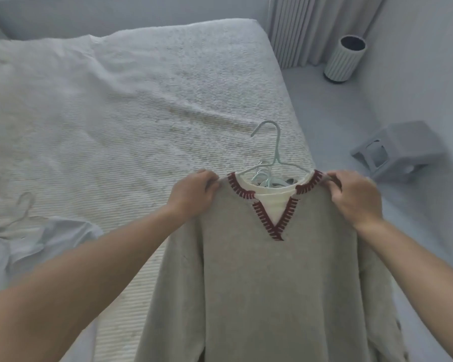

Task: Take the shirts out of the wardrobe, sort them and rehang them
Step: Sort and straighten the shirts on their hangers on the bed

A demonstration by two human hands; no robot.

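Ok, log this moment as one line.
left hand: grips sweater shoulder | right hand: grips other shoulder | hanger: in collar | over bed

Matt fuzzy knit sweater (272, 283), smooth pale hanger (275, 150), coarse ribbed cloth bedspread (141, 113)

Pale textured bed (141, 100), grey floor (338, 105), pleated curtain (311, 27), ribbed bin (344, 58), grey stool (398, 150) beside it
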